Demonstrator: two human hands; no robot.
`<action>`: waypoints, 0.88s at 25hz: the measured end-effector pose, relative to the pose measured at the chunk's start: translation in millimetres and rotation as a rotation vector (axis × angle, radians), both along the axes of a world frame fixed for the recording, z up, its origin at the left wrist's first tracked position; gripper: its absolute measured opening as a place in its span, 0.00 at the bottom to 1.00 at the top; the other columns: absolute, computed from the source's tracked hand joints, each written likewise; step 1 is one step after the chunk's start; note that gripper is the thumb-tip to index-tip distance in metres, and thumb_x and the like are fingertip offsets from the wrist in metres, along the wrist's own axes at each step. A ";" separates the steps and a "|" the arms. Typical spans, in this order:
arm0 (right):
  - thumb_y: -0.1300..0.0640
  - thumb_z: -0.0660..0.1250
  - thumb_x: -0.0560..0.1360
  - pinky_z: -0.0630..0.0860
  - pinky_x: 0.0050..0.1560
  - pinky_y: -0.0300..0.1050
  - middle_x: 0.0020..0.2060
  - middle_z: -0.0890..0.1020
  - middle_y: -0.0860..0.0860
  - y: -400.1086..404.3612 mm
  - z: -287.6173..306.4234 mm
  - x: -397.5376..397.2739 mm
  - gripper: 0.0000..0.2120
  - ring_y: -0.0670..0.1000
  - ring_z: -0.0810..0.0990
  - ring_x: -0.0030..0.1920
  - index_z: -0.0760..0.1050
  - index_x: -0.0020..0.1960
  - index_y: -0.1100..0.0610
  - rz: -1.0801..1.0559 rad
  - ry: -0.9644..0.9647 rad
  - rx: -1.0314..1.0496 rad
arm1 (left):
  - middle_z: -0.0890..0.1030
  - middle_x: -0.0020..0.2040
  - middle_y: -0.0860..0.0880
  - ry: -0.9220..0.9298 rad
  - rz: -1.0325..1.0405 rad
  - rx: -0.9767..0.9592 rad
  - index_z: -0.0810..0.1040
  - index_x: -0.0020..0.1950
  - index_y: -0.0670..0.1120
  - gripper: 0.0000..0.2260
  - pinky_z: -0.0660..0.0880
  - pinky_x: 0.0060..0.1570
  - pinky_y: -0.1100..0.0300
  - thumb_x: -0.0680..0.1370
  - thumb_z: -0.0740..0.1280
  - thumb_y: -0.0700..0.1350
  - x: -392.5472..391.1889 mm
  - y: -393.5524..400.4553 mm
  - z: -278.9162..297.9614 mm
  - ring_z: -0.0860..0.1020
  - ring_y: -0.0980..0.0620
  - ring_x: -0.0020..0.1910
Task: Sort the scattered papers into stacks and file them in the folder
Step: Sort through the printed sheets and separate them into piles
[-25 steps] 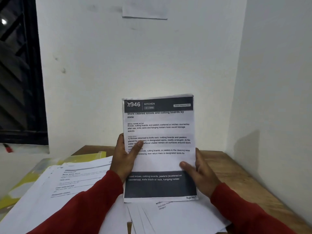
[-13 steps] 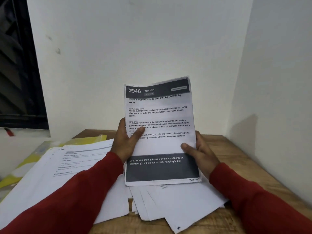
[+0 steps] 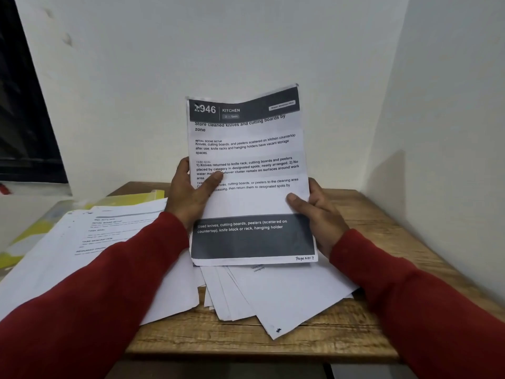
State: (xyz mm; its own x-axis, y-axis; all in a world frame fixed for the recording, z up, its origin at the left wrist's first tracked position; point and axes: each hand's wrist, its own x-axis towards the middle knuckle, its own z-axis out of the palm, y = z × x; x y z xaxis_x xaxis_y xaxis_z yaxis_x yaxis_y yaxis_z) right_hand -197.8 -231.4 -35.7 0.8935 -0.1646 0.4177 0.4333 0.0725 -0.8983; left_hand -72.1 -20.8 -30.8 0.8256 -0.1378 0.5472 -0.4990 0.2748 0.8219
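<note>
I hold a bundle of printed sheets [image 3: 250,198] upright above the table, its front page headed "946 KITCHEN" with dark bands at top and bottom. My left hand [image 3: 188,192] grips its left edge, thumb across the text. My right hand [image 3: 317,212] grips the right edge lower down, thumb on the page. Under the bundle lies a fanned pile of loose white papers [image 3: 273,296]. A second spread of printed papers [image 3: 90,242] lies at the left, partly over a yellow folder [image 3: 30,236].
The wooden table [image 3: 273,340] sits in a corner, with white walls behind and close on the right. A dark window [image 3: 24,119] is at the far left. The table's front edge runs just below the loose papers.
The bundle's top right corner has bent upward and back, so the page now curves. The view has tipped downward, showing more of the table front. Both hands keep their grip.
</note>
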 end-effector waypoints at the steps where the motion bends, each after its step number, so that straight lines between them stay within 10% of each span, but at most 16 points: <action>1: 0.67 0.60 0.81 0.78 0.58 0.54 0.59 0.82 0.59 -0.2 0.4 -0.1 0.13 0.56 0.82 0.55 0.71 0.63 0.57 -0.019 -0.008 -0.004 | 0.85 0.55 0.48 0.009 -0.013 -0.007 0.74 0.58 0.49 0.14 0.80 0.54 0.51 0.76 0.73 0.42 -1.2 0.0 0.8 0.84 0.48 0.54; 22: 0.65 0.59 0.82 0.76 0.63 0.55 0.62 0.81 0.57 -3.4 6.9 -1.0 0.13 0.55 0.81 0.58 0.71 0.65 0.59 -0.101 -0.041 0.082 | 0.86 0.54 0.50 -0.019 -0.105 0.122 0.79 0.59 0.46 0.12 0.79 0.54 0.56 0.76 0.73 0.40 -8.2 -1.0 -4.8 0.83 0.51 0.53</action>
State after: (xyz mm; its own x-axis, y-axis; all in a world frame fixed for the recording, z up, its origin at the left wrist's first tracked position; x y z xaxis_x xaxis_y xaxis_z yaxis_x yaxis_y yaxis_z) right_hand -198.8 -234.8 -28.8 0.8532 -0.2878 0.4349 0.4781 0.0986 -0.8727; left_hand -80.4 -21.8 -35.5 0.7929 -0.2895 0.5361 -0.4882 0.2247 0.8433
